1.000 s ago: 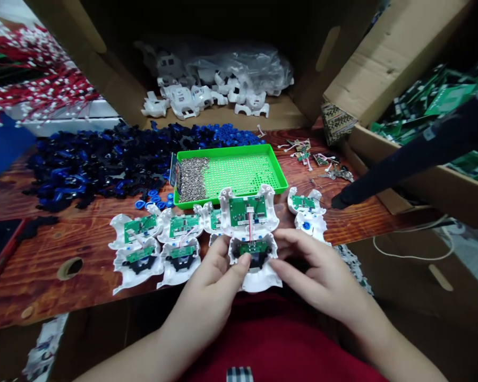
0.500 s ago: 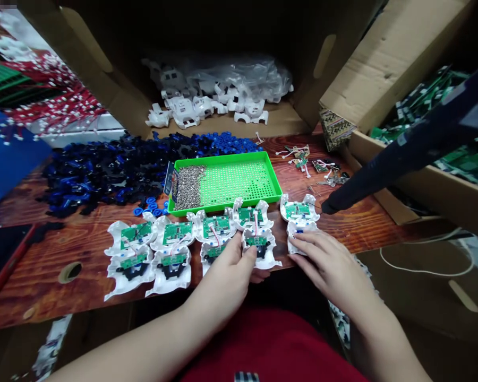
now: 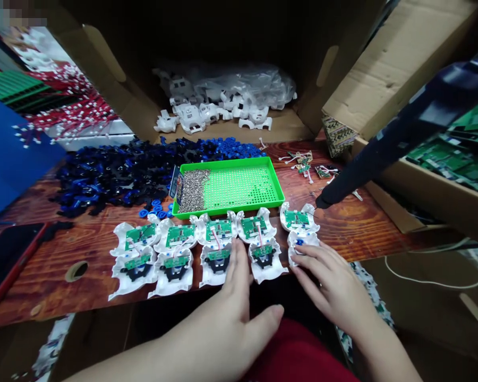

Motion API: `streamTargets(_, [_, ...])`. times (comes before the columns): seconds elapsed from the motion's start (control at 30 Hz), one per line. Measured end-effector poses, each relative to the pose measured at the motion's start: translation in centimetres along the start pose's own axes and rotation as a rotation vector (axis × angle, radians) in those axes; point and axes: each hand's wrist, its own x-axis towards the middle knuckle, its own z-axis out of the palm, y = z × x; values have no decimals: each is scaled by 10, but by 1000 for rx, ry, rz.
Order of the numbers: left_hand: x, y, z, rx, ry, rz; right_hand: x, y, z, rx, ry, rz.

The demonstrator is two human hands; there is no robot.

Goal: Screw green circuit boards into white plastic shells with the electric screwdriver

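Several white plastic shell pairs, shaped like game controller housings, lie in a row along the table's front edge. Green circuit boards (image 3: 218, 231) sit in their upper halves. My left hand (image 3: 239, 302) is open, its straight fingers beside the lower shell of the fourth pair (image 3: 265, 268), thumb spread away. My right hand (image 3: 334, 284) rests with outstretched fingers on the near right edge of the rightmost lower shell (image 3: 304, 243), which shows a blue part inside. Above that one lies its upper shell (image 3: 298, 217) with a board. My right thumb is hidden.
Behind the row stands a green tray (image 3: 239, 183) with small screws at its left end. Black and blue parts (image 3: 103, 175) are heaped to the left. A dark tool (image 3: 366, 170) slants in from the right. A cardboard box (image 3: 295, 124) holds white shells; a phone (image 3: 11, 260) lies left.
My left hand has let go of the fourth shell pair and drawn back left, fingers straightened. My right hand stays at the rightmost shell. The view has shifted slightly.
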Motion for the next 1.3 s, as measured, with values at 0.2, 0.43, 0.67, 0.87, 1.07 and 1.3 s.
streamTargets(0.2, [-9, 23, -24, 391, -79, 19, -2, -6, 2, 51, 19, -28])
streamTargets(0.43, [16, 12, -34, 1118, -223, 474, 3, -7, 14, 26, 42, -66])
streamTargets(0.67, [49, -7, -32, 1362, -303, 556, 0, -2, 3, 140, 257, -35])
streamTargets(0.87, [56, -6, -28, 1391, -318, 574, 39, -20, -30, 159, 382, -62])
streamTargets(1.07, [48, 10, -38, 1361, -300, 528, 155, -48, -43, -240, -193, 207])
streamTargets(1.3, [33, 24, -88, 1462, -135, 518, 280, -32, 2, -291, -373, 387])
